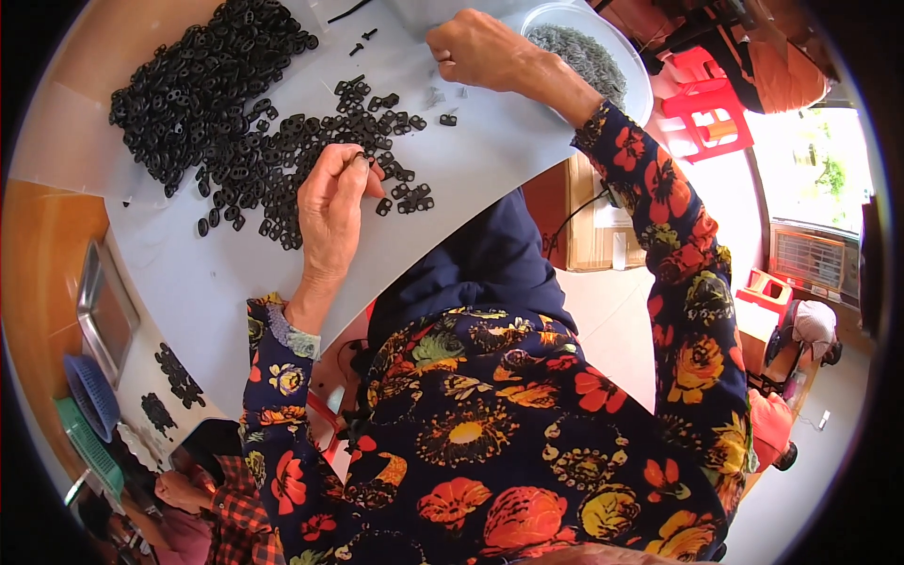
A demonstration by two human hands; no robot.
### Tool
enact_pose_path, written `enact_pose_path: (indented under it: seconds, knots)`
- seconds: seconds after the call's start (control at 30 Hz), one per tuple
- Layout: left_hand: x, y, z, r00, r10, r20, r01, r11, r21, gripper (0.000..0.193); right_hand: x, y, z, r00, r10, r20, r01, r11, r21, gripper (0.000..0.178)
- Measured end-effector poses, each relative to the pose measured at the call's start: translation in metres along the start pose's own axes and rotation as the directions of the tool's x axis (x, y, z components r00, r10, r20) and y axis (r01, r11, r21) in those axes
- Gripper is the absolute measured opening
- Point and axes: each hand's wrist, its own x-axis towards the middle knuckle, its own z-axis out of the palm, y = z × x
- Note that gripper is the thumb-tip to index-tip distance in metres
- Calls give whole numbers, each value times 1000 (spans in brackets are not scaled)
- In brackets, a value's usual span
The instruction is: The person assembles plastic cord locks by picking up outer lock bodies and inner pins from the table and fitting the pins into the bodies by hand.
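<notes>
My left hand is over the white table, thumb and fingertips pinched on a small black plastic piece, mostly covered by the fingers. Around and beneath it lie scattered black oval plastic pieces with two holes each. They spread out from a large heap of the same pieces at the far left. At the far side of the table, my right hand is closed with fingers curled under. What it holds, if anything, is hidden. Just right of it stands a round white tub of small clear plastic bits.
A translucent container sits behind my right hand. Two black pins and a few clear bits lie on the tabletop. At left are a metal tray, a blue basket and another person's hand. Red stools stand right.
</notes>
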Motion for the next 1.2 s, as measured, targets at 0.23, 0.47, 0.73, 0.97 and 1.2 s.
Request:
enact_pose_path:
  seconds: [0.23, 0.47, 0.73, 0.97, 1.2]
  knots:
    - [-2, -5, 0, 1000, -6, -10, 5, 995, -95, 11, -16, -40, -11, 977, 194, -94, -91, 766, 636, 15]
    - [-1, -3, -1, 999, 30, 11, -29, 996, -86, 11, -52, -92, 22, 973, 218, 75, -154, 374, 915, 13]
    - [0, -4, -2, 998, 27, 59, -26, 1000, -14, 11, -57, -94, 34, 976, 216, 35, -84, 222, 971, 8]
    - [-2, -1, -2, 998, 22, 63, -22, 1000, 4, 9, -56, -93, 42, 993, 119, -21, 10, 101, 995, 17]
    - [-3, -1, -1, 997, 25, 73, -29, 998, 57, 7, -56, -89, 41, 998, 51, 28, -37, 186, 982, 26]
